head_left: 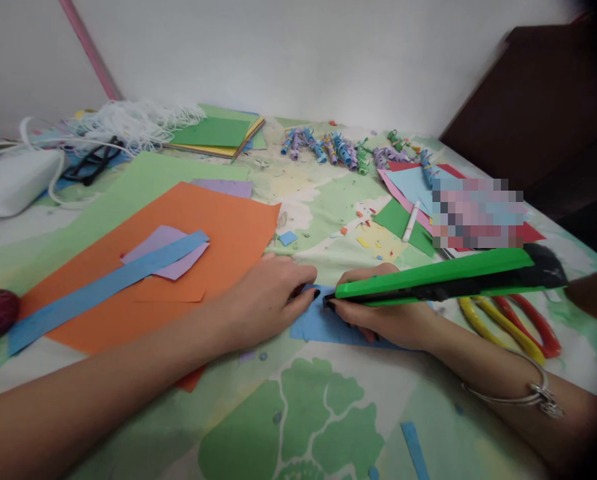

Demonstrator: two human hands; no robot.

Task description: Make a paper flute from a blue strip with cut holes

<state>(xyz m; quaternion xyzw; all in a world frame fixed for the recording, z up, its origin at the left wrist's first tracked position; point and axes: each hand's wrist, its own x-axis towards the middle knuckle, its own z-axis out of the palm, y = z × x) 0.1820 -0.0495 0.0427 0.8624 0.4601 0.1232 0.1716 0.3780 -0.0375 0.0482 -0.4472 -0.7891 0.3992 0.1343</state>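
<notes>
Your right hand (pixel 383 317) is closed tight around a green cutter (pixel 433 280). The tip of the cutter points left and down at a small blue paper (pixel 316 328) that lies on the table (pixel 428 413). The blue paper sits right under both of your hands. Your left hand (pixel 268 293) rests on its left edge with the fingers held out and close together. It grips nothing and just presses down. The fingertips of your two hands almost meet over the paper. Left of your left hand lies a big orange sheet (pixel 218 227), and on it a long blue strip (pixel 103 287) crosses a purple piece (pixel 161 243). Just right of your right hand, under the back of the cutter, lie scissors (pixel 508 330) with yellow and red handles. A silver bracelet (pixel 528 399) is on your right wrist. Far back on the table are little rolled paper curls (pixel 338 150), a stack of coloured paper (pixel 213 133) and a heap of white string (pixel 128 120).
</notes>
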